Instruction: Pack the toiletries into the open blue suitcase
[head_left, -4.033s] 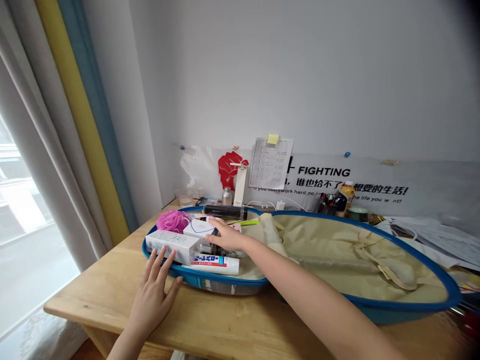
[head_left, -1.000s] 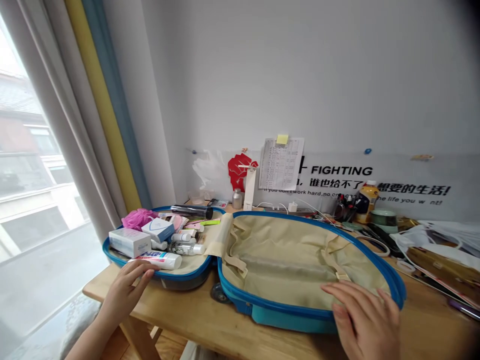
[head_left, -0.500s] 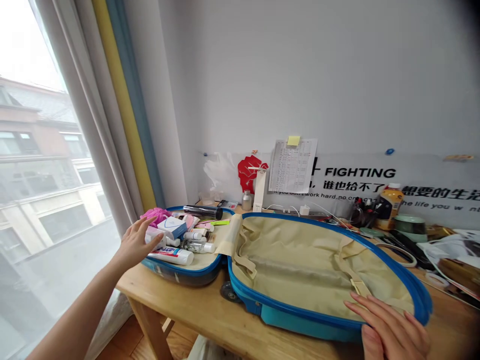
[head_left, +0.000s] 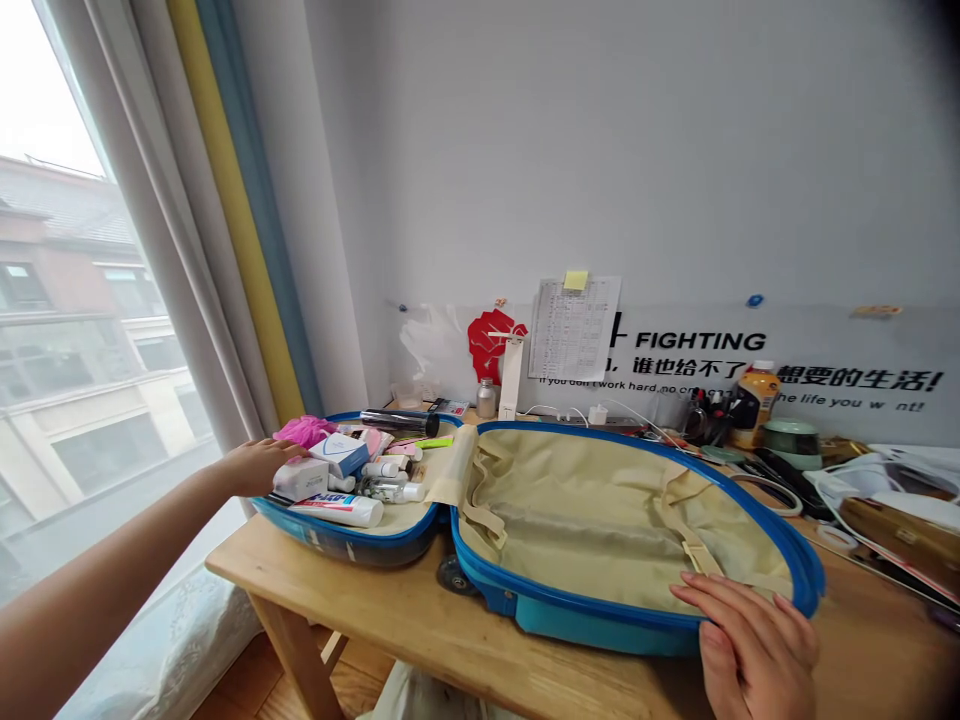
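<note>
A blue suitcase [head_left: 600,612] lies open on a wooden desk [head_left: 420,640]. Its left half holds toiletries: a white box [head_left: 301,477], a toothpaste tube [head_left: 337,509], a pink bath puff [head_left: 304,431], a blue-and-white box [head_left: 341,453] and small bottles. My left hand [head_left: 255,466] rests at the far left rim, against the white box, fingers partly curled. The right half shows only beige lining and straps [head_left: 592,510]. My right hand [head_left: 754,650] lies flat with spread fingers on that half's near right rim.
A curtain [head_left: 210,220] and window stand left of the desk. Along the wall are a lamp [head_left: 511,375], a small bottle [head_left: 486,398], chargers, an orange drink bottle [head_left: 752,395], a green jar [head_left: 793,440] and papers [head_left: 892,500] at the right.
My right hand left the toiletries and went to the empty half's right rim. My left hand moved from the front edge to the far left rim beside the white box. The view pulled back.
</note>
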